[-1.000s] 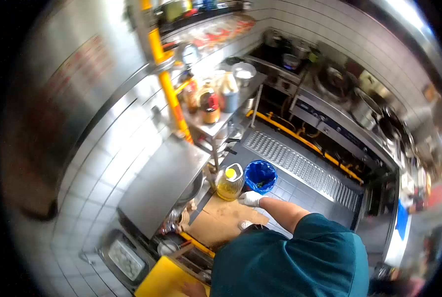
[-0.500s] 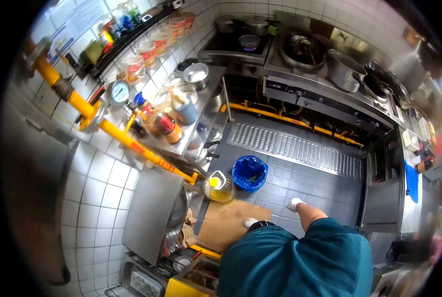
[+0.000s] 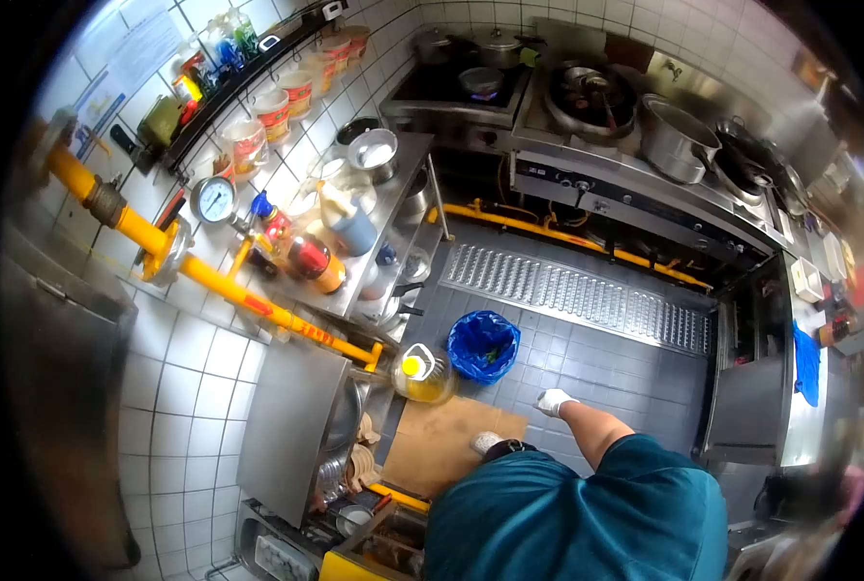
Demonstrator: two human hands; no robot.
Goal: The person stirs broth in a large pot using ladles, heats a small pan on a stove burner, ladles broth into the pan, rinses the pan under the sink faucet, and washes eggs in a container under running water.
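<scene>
The oil jug [image 3: 422, 375], yellow-capped and part full of golden oil, stands on the floor at 9 o'clock of the blue-lined bin [image 3: 483, 345]. The gloved right hand [image 3: 553, 401], empty and loosely closed, has drawn farther from the jug. The left hand is out of sight.

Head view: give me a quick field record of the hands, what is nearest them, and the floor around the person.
right hand: gloved, held out over the tiled floor, empty
left hand: not in view
nearest things: oil jug with yellow cap, standing on the floor; blue-lined bin beside it
underfoot: cardboard sheet, one shoe on it
left side: steel shelf unit with jars and bowls; yellow pipe with a gauge
far side: stove range with pots
</scene>
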